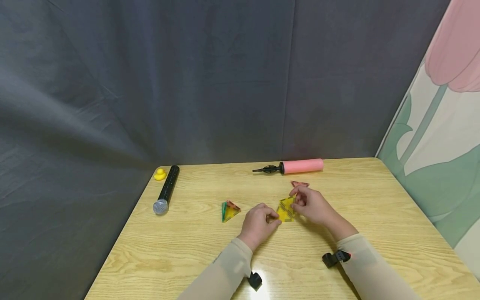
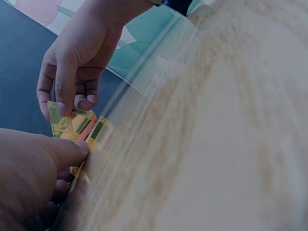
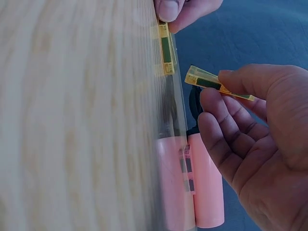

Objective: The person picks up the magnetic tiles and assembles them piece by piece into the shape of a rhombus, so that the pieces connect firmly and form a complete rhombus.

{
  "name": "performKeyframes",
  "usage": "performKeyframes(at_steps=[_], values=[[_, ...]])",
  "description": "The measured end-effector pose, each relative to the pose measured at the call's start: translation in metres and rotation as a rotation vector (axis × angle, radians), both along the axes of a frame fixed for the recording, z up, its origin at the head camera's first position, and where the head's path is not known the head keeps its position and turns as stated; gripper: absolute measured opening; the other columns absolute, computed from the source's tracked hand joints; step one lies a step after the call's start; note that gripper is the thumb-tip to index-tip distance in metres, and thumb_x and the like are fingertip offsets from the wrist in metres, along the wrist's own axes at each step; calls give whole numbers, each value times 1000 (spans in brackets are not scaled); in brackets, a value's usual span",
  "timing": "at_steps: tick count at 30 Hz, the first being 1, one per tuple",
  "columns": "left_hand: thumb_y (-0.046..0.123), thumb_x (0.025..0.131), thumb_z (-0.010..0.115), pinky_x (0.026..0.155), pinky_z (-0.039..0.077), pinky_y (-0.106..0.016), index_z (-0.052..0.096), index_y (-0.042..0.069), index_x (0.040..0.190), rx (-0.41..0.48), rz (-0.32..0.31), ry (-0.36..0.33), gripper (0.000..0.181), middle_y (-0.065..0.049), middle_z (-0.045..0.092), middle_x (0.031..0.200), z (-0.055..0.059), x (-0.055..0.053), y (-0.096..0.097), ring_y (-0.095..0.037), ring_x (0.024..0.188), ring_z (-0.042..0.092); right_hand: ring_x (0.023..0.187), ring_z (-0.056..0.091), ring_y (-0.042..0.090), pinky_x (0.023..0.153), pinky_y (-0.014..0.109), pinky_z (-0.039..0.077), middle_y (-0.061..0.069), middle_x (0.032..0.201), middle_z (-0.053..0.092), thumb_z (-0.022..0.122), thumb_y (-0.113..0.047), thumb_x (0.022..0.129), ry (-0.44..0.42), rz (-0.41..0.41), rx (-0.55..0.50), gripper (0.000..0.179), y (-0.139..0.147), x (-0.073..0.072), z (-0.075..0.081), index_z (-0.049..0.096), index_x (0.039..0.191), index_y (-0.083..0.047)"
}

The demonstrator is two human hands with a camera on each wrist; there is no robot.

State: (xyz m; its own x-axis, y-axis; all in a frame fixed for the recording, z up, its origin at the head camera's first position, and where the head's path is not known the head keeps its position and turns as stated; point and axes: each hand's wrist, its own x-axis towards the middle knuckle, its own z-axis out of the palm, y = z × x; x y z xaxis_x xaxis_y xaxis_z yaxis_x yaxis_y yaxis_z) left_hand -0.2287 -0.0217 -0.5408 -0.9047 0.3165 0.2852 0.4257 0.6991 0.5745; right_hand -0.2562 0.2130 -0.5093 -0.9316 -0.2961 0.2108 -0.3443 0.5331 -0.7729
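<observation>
In the head view my left hand (image 1: 258, 226) pinches a yellow triangular magnetic tile (image 1: 283, 216) by its left corner, low at the tabletop. My right hand (image 1: 312, 205) holds a second yellow triangular tile (image 1: 287, 204) between thumb and fingers. From the right wrist view, this second tile (image 3: 208, 83) is off the table, tilted, and apart from the first tile (image 3: 166, 52). A red triangular tile (image 1: 300, 183) lies just beyond my right hand. Left of my left hand stands a small assembly of green, red and yellow triangular tiles (image 1: 230, 211).
A pink hand pump (image 1: 303, 166) with a black nozzle lies along the far edge of the wooden table (image 1: 168, 258). At the far left are a black microphone (image 1: 169, 185) and a yellow rubber duck (image 1: 160, 174). A dark curtain (image 1: 225, 83) hangs behind.
</observation>
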Motion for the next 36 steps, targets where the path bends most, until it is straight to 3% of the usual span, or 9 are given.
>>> performKeyframes(at_steps=[18, 24, 29, 36], values=[[35, 89, 87, 64, 43, -20, 82, 28, 96, -9, 0, 22, 11, 18, 57, 85, -3, -2, 0, 0, 68, 49, 69, 55, 19, 58, 27, 47, 4, 84, 59, 82, 1, 87, -48, 8, 35, 31, -3, 2, 1, 65, 111, -8], [33, 90, 86, 63, 44, -22, 82, 28, 96, 26, -1, 4, 9, 18, 57, 84, -3, -2, 0, 0, 68, 50, 70, 59, 20, 58, 28, 50, 5, 86, 62, 84, -1, 86, -122, 16, 19, 36, -2, 2, -1, 65, 117, -5], [32, 92, 83, 64, 44, -23, 82, 28, 97, 40, 7, -20, 6, 19, 56, 84, -3, -2, 0, -1, 69, 51, 73, 62, 20, 61, 29, 53, 6, 87, 64, 86, -2, 84, -199, 34, 22, 35, -1, 0, -4, 67, 113, -2], [30, 93, 82, 64, 44, -23, 83, 29, 96, 50, 10, -36, 4, 20, 58, 86, -3, -1, 0, -1, 68, 51, 74, 61, 19, 63, 28, 52, 5, 86, 64, 88, -3, 83, -205, 53, 50, 29, 2, 0, -6, 68, 105, -3]])
